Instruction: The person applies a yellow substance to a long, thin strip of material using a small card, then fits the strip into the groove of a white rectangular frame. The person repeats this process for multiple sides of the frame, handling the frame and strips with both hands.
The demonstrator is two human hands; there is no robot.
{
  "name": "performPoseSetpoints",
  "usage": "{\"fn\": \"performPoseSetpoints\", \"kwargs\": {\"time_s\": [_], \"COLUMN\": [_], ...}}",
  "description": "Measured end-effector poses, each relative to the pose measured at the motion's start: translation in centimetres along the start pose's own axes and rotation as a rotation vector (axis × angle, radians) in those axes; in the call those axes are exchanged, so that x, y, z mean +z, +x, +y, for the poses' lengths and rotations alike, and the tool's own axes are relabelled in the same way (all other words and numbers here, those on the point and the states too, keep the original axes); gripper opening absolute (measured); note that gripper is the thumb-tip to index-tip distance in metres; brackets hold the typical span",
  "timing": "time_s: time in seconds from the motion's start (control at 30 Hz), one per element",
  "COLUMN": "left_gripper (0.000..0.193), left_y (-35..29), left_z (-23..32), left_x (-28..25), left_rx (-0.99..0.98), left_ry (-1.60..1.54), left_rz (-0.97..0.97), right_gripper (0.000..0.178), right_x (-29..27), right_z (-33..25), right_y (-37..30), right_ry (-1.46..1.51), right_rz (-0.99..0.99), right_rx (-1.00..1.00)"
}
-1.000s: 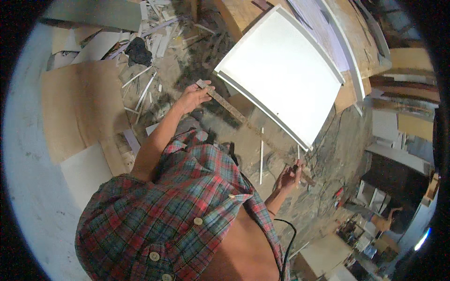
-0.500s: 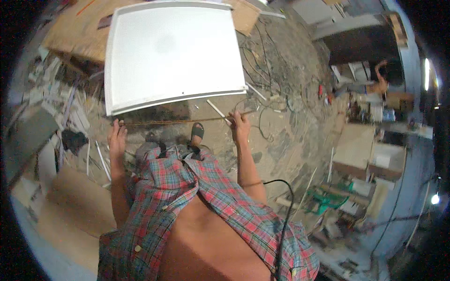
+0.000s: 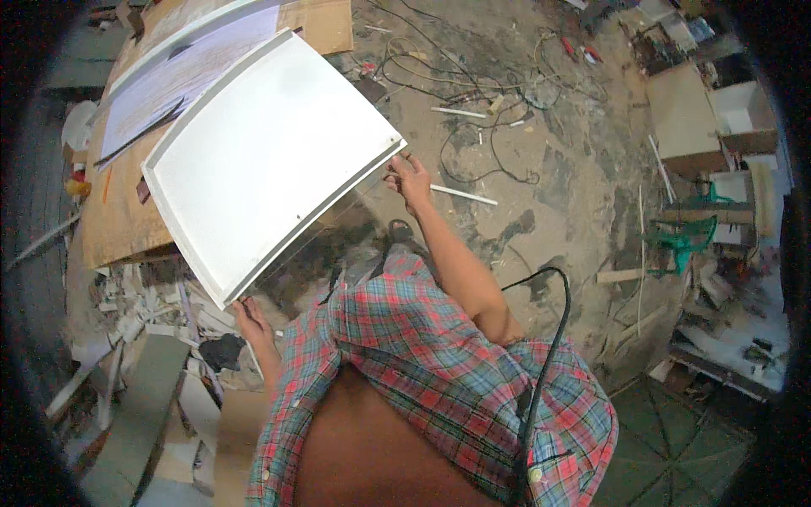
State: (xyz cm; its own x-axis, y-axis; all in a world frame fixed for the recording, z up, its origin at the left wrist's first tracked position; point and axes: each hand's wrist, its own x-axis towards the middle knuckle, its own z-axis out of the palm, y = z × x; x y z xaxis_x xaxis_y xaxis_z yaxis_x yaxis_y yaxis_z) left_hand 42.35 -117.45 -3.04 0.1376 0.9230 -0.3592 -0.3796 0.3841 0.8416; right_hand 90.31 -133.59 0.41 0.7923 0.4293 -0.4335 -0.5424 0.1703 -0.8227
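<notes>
A white rectangular panel [image 3: 270, 160] with raised side edges lies slanted over a wooden table, its front edge facing me. My left hand [image 3: 256, 332] is at the panel's lower left corner, fingers bent close to the edge. By the right corner is my right hand [image 3: 410, 179], thumb and fingers pinched together. A thin strip [image 3: 317, 232] shows only as a faint, blurred line along the front edge between my hands. Its ends are hidden at my fingers.
The wooden table [image 3: 127, 228] also bears a purplish sheet [image 3: 182, 84]. White offcuts [image 3: 152, 296] are heaped at the left. Cables [image 3: 498, 160] and white sticks [image 3: 465, 195] litter the floor. A green plastic chair [image 3: 684, 245] stands right. A black cord [image 3: 564, 313] hangs by my right arm.
My view has turned, so the panel now appears tilted and lower left. My hands, with the thin strip stretched between them, have come up close to the panel's front corners.
</notes>
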Motion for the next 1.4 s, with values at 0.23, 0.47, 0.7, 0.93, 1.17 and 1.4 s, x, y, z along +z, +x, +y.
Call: {"fn": "performPoseSetpoints", "kwargs": {"time_s": [0.23,0.47,0.7,0.93,1.17,1.4], "left_gripper": [0.045,0.044,0.040,0.028,0.059,0.079], "left_y": [2.8,0.1,1.4,-0.3,-1.3,-1.6], "left_z": [0.0,0.5,-1.7,-1.0,-2.2,-1.2], "left_x": [-4.1,3.5,-3.5,3.5,4.5,6.1], "left_rx": [-0.135,-0.152,-0.109,0.090,0.156,0.159], "left_ry": [0.144,-0.042,-0.014,-0.115,-0.211,-0.322], "left_rz": [0.008,0.237,0.226,0.280,0.455,0.479], "right_gripper": [0.067,0.056,0.045,0.054,0.059,0.054], "right_x": [0.6,-0.3,2.0,-0.8,0.2,-2.6], "right_z": [0.1,-0.9,-0.2,0.6,0.9,-0.1], "right_y": [-0.4,0.9,1.6,2.0,2.3,5.5], "right_ry": [-0.011,-0.079,-0.108,-0.126,-0.118,-0.218], "right_rz": [0.062,0.143,0.047,-0.158,-0.237,-0.200], "right_rx": [0.013,0.037,0.125,0.087,0.152,0.241]}}
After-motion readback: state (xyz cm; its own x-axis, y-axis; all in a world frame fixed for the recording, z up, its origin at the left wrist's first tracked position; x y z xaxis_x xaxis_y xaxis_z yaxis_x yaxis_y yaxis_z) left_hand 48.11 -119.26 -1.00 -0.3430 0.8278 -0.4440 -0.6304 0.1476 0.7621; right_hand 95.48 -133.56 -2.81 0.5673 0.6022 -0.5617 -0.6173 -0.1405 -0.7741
